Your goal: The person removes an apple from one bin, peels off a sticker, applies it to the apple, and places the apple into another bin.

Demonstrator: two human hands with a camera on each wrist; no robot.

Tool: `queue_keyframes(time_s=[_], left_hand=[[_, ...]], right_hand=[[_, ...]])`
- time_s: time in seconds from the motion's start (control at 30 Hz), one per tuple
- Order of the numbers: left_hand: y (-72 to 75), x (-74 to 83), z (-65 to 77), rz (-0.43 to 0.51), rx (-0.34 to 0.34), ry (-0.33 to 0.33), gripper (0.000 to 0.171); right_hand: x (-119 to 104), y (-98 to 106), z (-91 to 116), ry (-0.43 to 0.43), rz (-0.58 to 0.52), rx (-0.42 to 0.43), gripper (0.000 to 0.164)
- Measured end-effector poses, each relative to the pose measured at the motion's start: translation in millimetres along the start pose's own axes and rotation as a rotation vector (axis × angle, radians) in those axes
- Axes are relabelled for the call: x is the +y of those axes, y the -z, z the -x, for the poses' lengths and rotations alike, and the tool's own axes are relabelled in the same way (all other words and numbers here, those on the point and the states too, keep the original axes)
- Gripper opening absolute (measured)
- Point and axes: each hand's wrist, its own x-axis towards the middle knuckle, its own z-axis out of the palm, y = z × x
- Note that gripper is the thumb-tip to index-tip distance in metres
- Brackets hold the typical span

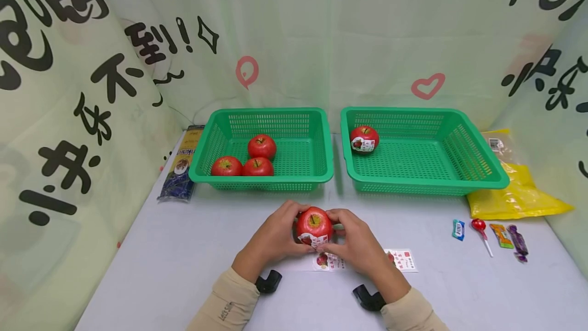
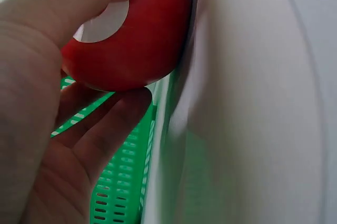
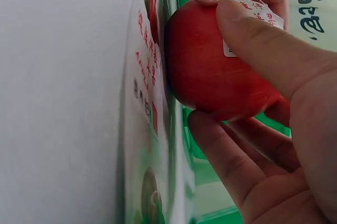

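Observation:
A red apple (image 1: 314, 221) is gripped between both hands over the front middle of the table. A white label (image 1: 314, 240) with red print is on its near side. My left hand (image 1: 279, 232) curls round the apple's left side, its thumb along the label's edge in the left wrist view. From the right, my right hand (image 1: 357, 243) holds the apple too; its thumb (image 3: 263, 42) presses on the label (image 3: 268, 14) in the right wrist view. Just below lies a strip of printed labels (image 1: 328, 261), partly hidden by the right hand and forearm.
Behind the hands, a left green basket (image 1: 262, 183) holds three apples; a right green basket (image 1: 427, 186) holds one labelled apple (image 1: 364, 139). A dark blue and gold packet (image 1: 181, 167) lies far left. On the right are a yellow bag (image 1: 519, 193), a lollipop (image 1: 479, 226) and several wrapped sweets (image 1: 501, 236).

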Motion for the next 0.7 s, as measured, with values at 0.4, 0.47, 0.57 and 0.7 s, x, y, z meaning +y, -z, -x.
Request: queue_keyframes(time_s=[0.4,0.47,0.57,0.7], left_hand=[[5.8,-7.3,0.9,0.224,-0.046,0.027,0.083],[3.8,-6.1,1.3,0.229,-0.052,0.021,0.080],[1.6,-1.7,0.9,0.242,-0.041,-0.029,0.073],[1.6,6.0,-0.1,0.265,0.016,-0.091,0.064]], right_hand=[[2.1,2.4,0.4,-0.025,-0.048,-0.042,0.075],[2.2,2.2,0.5,-0.072,-0.127,-0.078,0.082],[1.7,3.5,0.8,-0.136,-0.183,-0.117,0.096],[-0.7,8.2,0.3,-0.195,-0.228,-0.131,0.103]])
